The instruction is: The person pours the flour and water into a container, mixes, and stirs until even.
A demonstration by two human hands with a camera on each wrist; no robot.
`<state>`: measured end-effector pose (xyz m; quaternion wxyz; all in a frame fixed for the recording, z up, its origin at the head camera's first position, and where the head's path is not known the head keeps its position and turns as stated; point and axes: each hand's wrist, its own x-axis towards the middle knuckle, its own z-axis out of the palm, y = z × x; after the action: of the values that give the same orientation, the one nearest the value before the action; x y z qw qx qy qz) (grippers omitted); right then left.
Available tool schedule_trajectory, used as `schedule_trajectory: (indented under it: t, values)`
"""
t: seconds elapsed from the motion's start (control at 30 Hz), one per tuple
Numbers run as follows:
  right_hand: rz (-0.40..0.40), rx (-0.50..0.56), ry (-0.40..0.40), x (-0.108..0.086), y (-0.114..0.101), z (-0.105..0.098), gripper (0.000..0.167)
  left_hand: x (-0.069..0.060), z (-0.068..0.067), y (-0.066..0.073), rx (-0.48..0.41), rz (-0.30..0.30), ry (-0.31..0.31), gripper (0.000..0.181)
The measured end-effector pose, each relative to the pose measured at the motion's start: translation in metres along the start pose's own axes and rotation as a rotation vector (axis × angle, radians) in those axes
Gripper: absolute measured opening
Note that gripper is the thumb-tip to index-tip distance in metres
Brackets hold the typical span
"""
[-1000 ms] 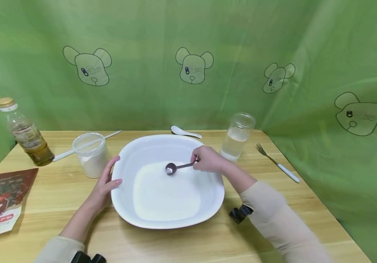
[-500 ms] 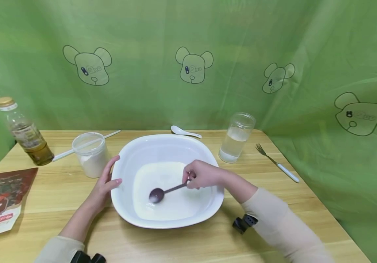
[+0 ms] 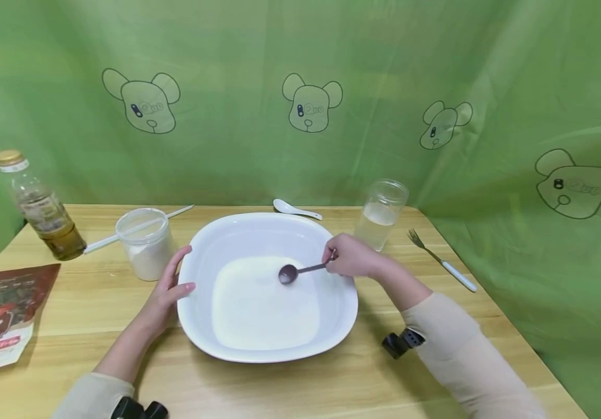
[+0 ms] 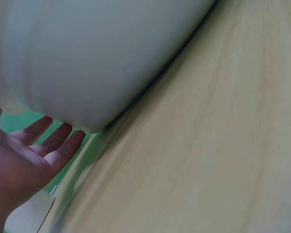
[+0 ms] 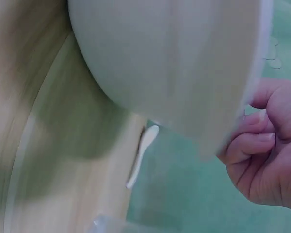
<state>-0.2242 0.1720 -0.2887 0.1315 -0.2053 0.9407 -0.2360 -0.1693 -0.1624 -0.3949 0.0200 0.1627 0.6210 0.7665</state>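
Observation:
In the head view a large white basin (image 3: 334, 326) stands in the middle of the wooden table, its bottom covered with a smooth white layer. My left hand (image 3: 166, 291) holds the basin's left rim, the thumb over the edge. The left wrist view shows the other fingers (image 4: 56, 143) spread against the outer wall. Over the right rim my right hand (image 3: 349, 256) pinches the handle of a dark metal spoon (image 3: 288, 274), whose bowl hangs over the white layer. From the right wrist, curled fingers (image 5: 254, 141) show beside the rim; the spoon is hidden there.
Left of the basin are a jar of white powder (image 3: 148, 256), a white stick (image 3: 101, 243), an oil bottle (image 3: 49, 218) and a printed bag (image 3: 2, 314). A white spoon (image 3: 295, 209) lies behind; a glass of water (image 3: 379, 218) and a fork (image 3: 441, 260) are right.
The spoon first went down and left toward the basin's near part, then back up and right with my right hand. My left hand has stayed at the rim.

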Motion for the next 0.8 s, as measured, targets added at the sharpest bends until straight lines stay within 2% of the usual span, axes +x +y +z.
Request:
schedule_trajectory:
  t: [0.17, 0.27, 0.37, 0.5, 0.63, 0.73, 0.8]
  values:
    - [0.015, 0.112, 0.009, 0.027, -0.013, 0.019, 0.011, 0.000, 0.000, 0.000, 0.009, -0.008, 0.007, 0.062]
    - [-0.012, 0.171, -0.032, 0.037, -0.026, 0.031, 0.011, 0.000, 0.000, 0.000, 0.004, -0.010, 0.009, 0.062]
    - [-0.044, 0.241, -0.100, 0.038, -0.037, 0.042, 0.011, 0.000, 0.000, 0.000, -0.006, 0.006, 0.001, 0.061]
    - [-0.091, 0.282, -0.210, 0.028, -0.042, 0.047, 0.011, -0.001, 0.000, 0.000, -0.014, 0.020, -0.014, 0.061]
    - [-0.126, 0.223, -0.289, 0.009, -0.035, 0.039, 0.012, 0.000, 0.001, 0.001, -0.004, -0.002, -0.009, 0.061]
    - [-0.121, 0.173, -0.298, -0.006, -0.027, 0.025, 0.013, 0.000, 0.001, 0.001, 0.000, -0.012, 0.000, 0.061]
    - [-0.095, 0.148, -0.271, -0.014, -0.020, 0.015, 0.013, 0.000, 0.000, 0.001, -0.002, -0.010, 0.002, 0.061]
